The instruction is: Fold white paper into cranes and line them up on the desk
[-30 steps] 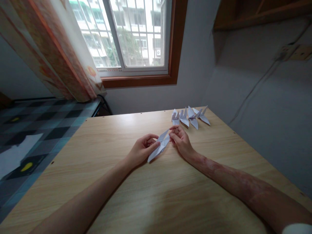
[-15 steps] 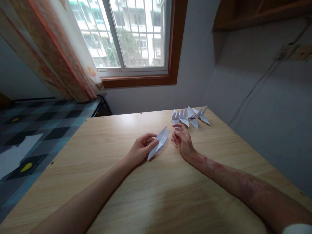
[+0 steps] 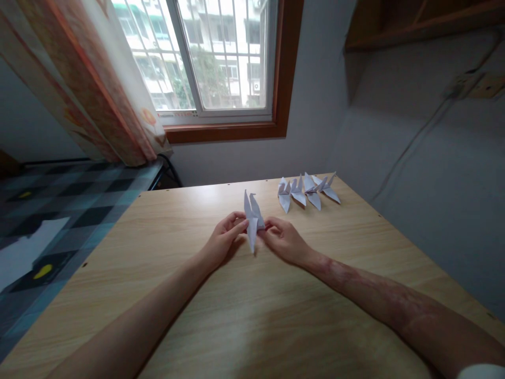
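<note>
A white folded paper crane [image 3: 252,218] is held between my two hands, over the middle of the wooden table [image 3: 189,326]. My left hand [image 3: 226,234] pinches its left side with thumb and fingers. On the other side, my right hand [image 3: 284,239] is closed with its fingertips on the crane's right edge. Two narrow points of the crane stick up, and one wing points down toward me. Farther back on the right, several finished-looking paper cranes [image 3: 313,196] stand in a row near the table's far corner.
Left of the table is a checked bed cover [image 3: 110,216] with white paper sheets [image 3: 31,247] on it. Behind are a barred window [image 3: 224,63] and a patterned curtain [image 3: 87,79]. A wooden shelf [image 3: 426,31] and a wall cable [image 3: 410,145] are at right.
My right hand has come down and left from near the row and taken hold of the crane's right side. The crane has turned more upright, its points now facing up.
</note>
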### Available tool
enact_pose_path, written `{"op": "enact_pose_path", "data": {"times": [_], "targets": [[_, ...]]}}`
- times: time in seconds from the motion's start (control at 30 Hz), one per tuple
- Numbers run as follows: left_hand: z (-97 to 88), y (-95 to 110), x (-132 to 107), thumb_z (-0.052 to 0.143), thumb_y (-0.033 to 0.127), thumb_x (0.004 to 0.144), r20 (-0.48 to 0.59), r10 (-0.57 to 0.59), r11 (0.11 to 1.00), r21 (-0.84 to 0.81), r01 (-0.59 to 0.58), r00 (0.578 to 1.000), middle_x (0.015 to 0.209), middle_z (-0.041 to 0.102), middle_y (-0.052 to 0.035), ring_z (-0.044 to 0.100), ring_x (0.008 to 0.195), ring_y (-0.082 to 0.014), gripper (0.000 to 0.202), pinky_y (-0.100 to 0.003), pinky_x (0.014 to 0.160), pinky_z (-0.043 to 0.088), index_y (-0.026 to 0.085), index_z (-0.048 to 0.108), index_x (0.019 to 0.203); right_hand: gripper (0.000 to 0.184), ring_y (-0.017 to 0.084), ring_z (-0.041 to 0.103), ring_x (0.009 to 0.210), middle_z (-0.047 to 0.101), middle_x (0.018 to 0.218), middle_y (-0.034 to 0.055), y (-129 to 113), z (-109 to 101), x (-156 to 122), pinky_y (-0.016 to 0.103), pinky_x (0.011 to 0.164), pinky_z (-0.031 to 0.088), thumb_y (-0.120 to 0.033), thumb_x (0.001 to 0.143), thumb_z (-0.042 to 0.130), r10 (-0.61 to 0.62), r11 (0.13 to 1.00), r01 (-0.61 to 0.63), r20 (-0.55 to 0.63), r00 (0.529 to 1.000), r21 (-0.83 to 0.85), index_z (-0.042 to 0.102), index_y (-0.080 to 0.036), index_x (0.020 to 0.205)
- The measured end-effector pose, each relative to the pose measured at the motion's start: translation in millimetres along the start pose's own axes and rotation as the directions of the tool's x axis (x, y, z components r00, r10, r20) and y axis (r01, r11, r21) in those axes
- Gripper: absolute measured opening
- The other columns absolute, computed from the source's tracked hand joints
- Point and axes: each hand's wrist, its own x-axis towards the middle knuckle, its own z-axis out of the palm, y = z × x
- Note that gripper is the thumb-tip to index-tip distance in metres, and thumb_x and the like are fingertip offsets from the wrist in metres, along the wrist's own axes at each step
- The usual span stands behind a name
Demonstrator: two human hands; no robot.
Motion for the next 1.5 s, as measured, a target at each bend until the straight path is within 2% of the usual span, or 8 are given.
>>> {"op": "enact_pose_path", "data": {"times": [0.2,0.43,0.7,0.9,1.07,1.27,1.4,1.5], "targets": [[2.2,1.1,-3.1,0.081,0.059,0.094,-0.157,0.143,0.981,0.153,-0.119,0.977,0.113,0.077,-0.0084,0.072,0.097,-0.0203,0.052,-0.033,0.092,0.058,0.017,0.068,0.122,0.017,0.02,0.067,0.077,0.075,0.087,0.0022,0.7,-2.2,-2.6,0.03,0.067,0.05,-0.043,0.101,0.076,0.07,0.996,-0.081,-0.218,0.974,-0.042,0.074,-0.026,0.099],[3.0,2.9,-4.8,0.087,0.054,0.089,-0.126,0.234,0.933,0.308,-0.186,0.964,0.158,0.06,-0.0172,0.077,0.102,-0.0229,0.069,-0.038,0.094,0.06,0.023,0.056,0.143,0.021,0.019,0.067,0.076,0.074,0.088,0.0019,2.1,-5.7,-0.5,0.031,0.07,0.053,-0.043,0.1,0.073,0.017,0.985,-0.073,-0.329,0.944,-0.159,0.071,-0.022,0.095],[4.2,2.9,-8.4,0.074,0.058,0.098,-0.095,0.206,0.793,0.599,-0.109,0.974,0.086,0.081,-0.0052,0.078,0.08,-0.0234,0.04,-0.032,0.075,0.061,0.019,0.081,0.103,0.03,0.019,0.067,0.068,0.077,0.081,0.0032,6.5,-15.9,3.7,0.029,0.063,0.052,-0.051,0.097,0.076,0.069,0.99,-0.109,-0.356,0.932,-0.093,0.077,-0.021,0.096],[-2.8,5.9,-4.4,0.074,0.056,0.097,-0.18,0.285,0.731,0.676,-0.092,0.941,0.093,0.084,-0.0059,0.076,0.08,-0.0224,0.038,-0.032,0.077,0.059,0.019,0.084,0.096,0.037,0.013,0.052,0.048,0.068,0.059,-0.0019,23.5,-19.7,9.9,0.026,0.048,0.038,-0.055,0.092,0.082,0.158,0.986,-0.117,-0.422,0.893,0.123,0.083,-0.019,0.101],[-12.2,0.9,0.5,0.073,0.051,0.095,-0.228,0.305,0.732,0.678,-0.074,0.925,0.095,0.084,-0.0059,0.076,0.089,-0.0239,0.034,-0.032,0.082,0.059,0.019,0.084,0.099,0.044,0.015,0.059,0.049,0.081,0.075,0.0064,24.2,-18.7,13.0,0.027,0.044,0.044,-0.058,0.09,0.084,0.209,0.958,-0.102,-0.411,0.887,0.267,0.086,-0.017,0.105],[-31.3,-4.4,7.0,0.075,0.048,0.091,-0.2,0.327,0.572,0.82,-0.025,0.923,0.096,0.082,-0.0084,0.074,0.085,-0.024,0.034,-0.035,0.08,0.059,0.019,0.082,0.107,0.03,0.024,0.082,0.086,0.086,0.114,0.0089,18.4,-26.6,14.5,0.042,0.084,0.068,-0.046,0.097,0.076,0.108,0.984,-0.039,-0.41,0.906,0.173,0.084,-0.022,0.113],[-37.5,-8.5,10.5,0.074,0.05,0.092,-0.184,0.363,0.516,0.856,-0.033,0.913,0.1,0.082,-0.0101,0.075,0.092,-0.0265,0.033,-0.038,0.085,0.06,0.021,0.081,0.106,0.044,0.03,0.073,0.134,0.077,0.142,0.009,19.9,-31.8,12.3,0.052,0.122,0.053,-0.033,0.1,0.067,-0.005,0.992,-0.028,-0.259,0.966,-0.122,0.074,-0.025,0.143],[-38.4,-11.6,11.5,0.074,0.048,0.092,-0.158,0.37,0.5,0.865,-0.053,0.915,0.101,0.082,-0.0098,0.074,0.094,-0.0268,0.029,-0.039,0.087,0.059,0.022,0.081,0.103,0.067,0.031,0.058,0.154,0.062,0.164,0.0126,26.1,-32.8,12.2,0.051,0.133,0.042,-0.029,0.095,0.068,-0.011,0.963,-0.023,-0.126,0.992,-0.268,0.058,-0.02,0.161]]}}
